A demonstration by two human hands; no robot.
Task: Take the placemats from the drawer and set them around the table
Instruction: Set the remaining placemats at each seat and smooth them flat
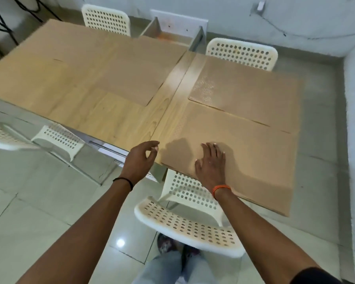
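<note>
Tan placemats lie on the light wood table (119, 121). The nearest placemat (250, 152) covers the front right part, and my right hand (211, 162) rests flat on its near left area with straight fingers. Behind it lies a second placemat (254, 95) with a shiny patch. A third placemat (135, 68) sits at the far middle, and another (55, 44) at the far left. My left hand (139, 158) hovers just off the table's front edge, its fingers loosely curled and holding nothing. The open drawer (172, 31) stands beyond the table against the wall.
White perforated chairs surround the table: one (189, 220) right below my hands, one (57, 138) at the front left, and others (107, 19) (242, 52) on the far side. A grey tiled floor and a low ledge lie to the right. My feet show at the bottom.
</note>
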